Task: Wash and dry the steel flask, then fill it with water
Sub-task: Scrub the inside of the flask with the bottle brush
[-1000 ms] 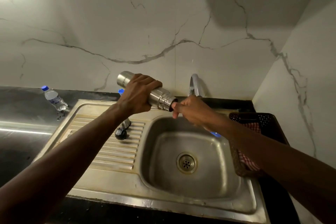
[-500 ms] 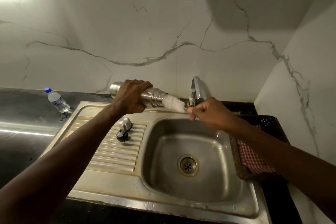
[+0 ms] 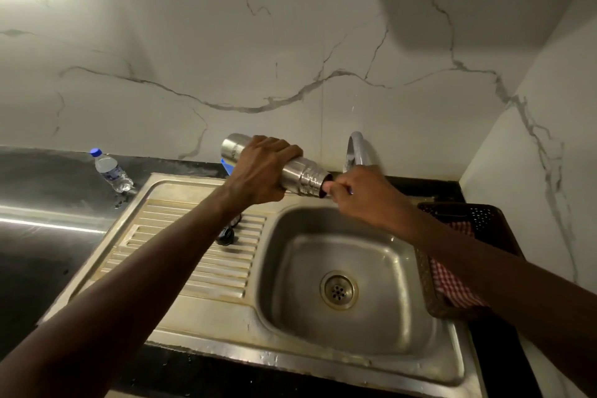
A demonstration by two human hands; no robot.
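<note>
At the near edge, the sink basin (image 3: 290,268) is seen with its drain (image 3: 338,290) uncovered, so that whatever is spilled from above can run off. Left of the basin, on the ribbed drainboard (image 3: 193,252), a dark cap-like piece (image 3: 225,236) is set down, presumably so that the flask's mouth is left free. Right of the basin, a checked cloth (image 3: 452,284) is kept in a dark basket (image 3: 478,216), probably at hand for drying.

Above the basin's back left corner the steel flask (image 3: 303,179) is held almost level, its mouth turned towards the basin and slightly lowered, a posture judged to suit scrubbing and draining. The left grip (image 3: 258,171) is wrapped round the flask's middle to steady it. The right grip (image 3: 365,194) is brought against the mouth, its fingers clenched on a thin handle (image 3: 350,192), of which only a blue sliver is seen; the rest is hidden, presumably inside the flask.

Behind the basin the tap (image 3: 355,149) is arched; no stream can be made out. Far left of the basin, a plastic bottle (image 3: 111,171) is stood on the dark tabletop (image 3: 48,178). Washing is judged to be in hand.
</note>
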